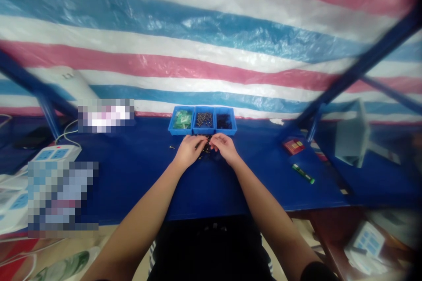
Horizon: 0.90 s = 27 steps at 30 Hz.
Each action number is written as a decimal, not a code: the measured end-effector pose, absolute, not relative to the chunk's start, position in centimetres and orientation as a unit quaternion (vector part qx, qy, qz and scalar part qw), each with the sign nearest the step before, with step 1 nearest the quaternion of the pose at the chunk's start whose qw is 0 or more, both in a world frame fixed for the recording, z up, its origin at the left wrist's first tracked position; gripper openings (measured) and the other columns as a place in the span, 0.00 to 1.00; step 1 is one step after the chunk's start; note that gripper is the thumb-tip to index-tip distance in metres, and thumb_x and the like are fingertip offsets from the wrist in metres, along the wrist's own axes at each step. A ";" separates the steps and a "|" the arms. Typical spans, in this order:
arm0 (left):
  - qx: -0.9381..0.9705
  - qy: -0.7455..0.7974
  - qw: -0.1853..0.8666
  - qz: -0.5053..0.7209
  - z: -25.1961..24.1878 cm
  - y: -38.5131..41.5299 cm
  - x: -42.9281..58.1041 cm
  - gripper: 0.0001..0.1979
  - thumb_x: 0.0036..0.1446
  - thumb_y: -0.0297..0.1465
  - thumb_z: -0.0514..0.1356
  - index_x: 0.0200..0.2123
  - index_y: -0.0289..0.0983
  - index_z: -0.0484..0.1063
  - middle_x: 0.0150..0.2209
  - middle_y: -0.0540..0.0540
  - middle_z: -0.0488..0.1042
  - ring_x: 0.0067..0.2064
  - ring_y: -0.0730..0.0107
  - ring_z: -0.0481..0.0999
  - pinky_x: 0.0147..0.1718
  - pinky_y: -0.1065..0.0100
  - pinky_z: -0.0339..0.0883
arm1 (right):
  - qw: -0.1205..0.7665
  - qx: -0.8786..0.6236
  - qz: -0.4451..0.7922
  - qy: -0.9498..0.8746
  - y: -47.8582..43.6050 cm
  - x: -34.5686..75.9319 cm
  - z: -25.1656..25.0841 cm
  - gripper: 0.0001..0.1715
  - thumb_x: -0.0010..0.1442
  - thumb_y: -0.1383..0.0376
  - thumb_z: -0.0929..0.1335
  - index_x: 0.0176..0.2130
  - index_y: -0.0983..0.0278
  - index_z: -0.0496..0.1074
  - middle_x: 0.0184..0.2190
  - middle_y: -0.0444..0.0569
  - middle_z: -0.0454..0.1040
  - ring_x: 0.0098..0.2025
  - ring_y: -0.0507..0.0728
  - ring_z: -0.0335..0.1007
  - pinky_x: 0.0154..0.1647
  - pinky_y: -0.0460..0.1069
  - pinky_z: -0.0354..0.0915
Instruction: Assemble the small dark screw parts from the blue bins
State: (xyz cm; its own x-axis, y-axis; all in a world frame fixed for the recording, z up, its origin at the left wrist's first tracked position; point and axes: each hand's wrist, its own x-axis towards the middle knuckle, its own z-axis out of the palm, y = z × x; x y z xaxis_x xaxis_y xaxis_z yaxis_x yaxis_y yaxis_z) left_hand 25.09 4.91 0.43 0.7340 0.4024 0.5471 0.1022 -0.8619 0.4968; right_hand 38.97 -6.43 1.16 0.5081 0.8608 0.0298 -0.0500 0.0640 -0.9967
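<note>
Working at a small heap of dark parts, both hands meet at the far middle of the blue table cover. The left hand lies with its fingers curled in toward the heap. The right hand mirrors it from the other side, fingertips bent down onto the same spot. The 2 hands nearly touch over the pieces. The parts are too small to tell whether either hand actually pinches one.

Just beyond the hands stand 3 blue bins side by side. The left bin holds green pieces, the middle bin small shiny bits, and the right bin dark ones. A loose part lies on the cover just left of the left hand.

The step in hand looks like fingertip sorting or fitting of the heap's pieces. Further handling would call for a fine pinch and steady wrists, since the pieces are tiny and roll easily.

Off to the right lie a red box and a green pen. A power strip sits at the left.
</note>
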 end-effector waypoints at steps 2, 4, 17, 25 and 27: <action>0.909 0.135 0.215 0.330 0.4 4.9 25.1 0.11 0.65 0.35 0.53 0.42 0.39 0.74 0.40 0.44 0.80 0.39 0.64 0.79 0.43 0.60 0.65 | 0.647 -0.585 0.332 -0.358 -6.3 39.0 0.9 0.18 0.51 0.52 0.71 0.36 0.62 0.73 0.29 0.46 0.76 0.27 0.52 0.70 0.26 0.46 0.65; 0.912 0.138 0.207 0.326 0.4 5.0 25.1 0.10 0.65 0.34 0.54 0.42 0.39 0.74 0.38 0.44 0.80 0.38 0.64 0.78 0.43 0.59 0.65 | 0.643 -0.589 0.309 -0.380 -6.3 39.0 0.5 0.18 0.50 0.53 0.72 0.37 0.62 0.75 0.29 0.46 0.77 0.29 0.53 0.72 0.31 0.48 0.69; 0.913 0.175 0.201 0.309 0.8 4.6 24.8 0.11 0.65 0.36 0.53 0.41 0.39 0.72 0.35 0.47 0.78 0.34 0.65 0.73 0.38 0.63 0.67 | 0.648 -0.600 0.288 -0.370 -6.2 38.9 -0.3 0.17 0.51 0.55 0.72 0.38 0.63 0.78 0.31 0.49 0.79 0.31 0.56 0.76 0.38 0.51 0.72; 0.901 0.190 0.225 0.317 0.9 4.6 24.7 0.13 0.64 0.39 0.55 0.46 0.42 0.73 0.33 0.48 0.78 0.35 0.64 0.75 0.38 0.64 0.69 | 0.648 -0.611 0.281 -0.356 -6.2 39.2 -0.1 0.16 0.51 0.55 0.72 0.37 0.64 0.78 0.29 0.48 0.79 0.29 0.55 0.75 0.35 0.50 0.71; 0.900 0.188 0.225 0.323 0.8 4.7 24.7 0.12 0.64 0.39 0.55 0.44 0.42 0.74 0.33 0.48 0.78 0.34 0.65 0.75 0.37 0.65 0.69 | 0.644 -0.612 0.281 -0.361 -6.3 39.1 0.0 0.16 0.51 0.55 0.72 0.36 0.64 0.78 0.30 0.48 0.79 0.30 0.55 0.75 0.35 0.49 0.71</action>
State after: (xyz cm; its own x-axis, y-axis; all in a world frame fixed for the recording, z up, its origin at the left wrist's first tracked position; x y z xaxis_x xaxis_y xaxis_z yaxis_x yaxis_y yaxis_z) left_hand 24.69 4.65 0.79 0.7205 0.4840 0.4965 0.1938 -0.8281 0.5261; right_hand 39.14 -6.25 0.02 0.5804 0.8053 0.1209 0.0800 0.0913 -0.9926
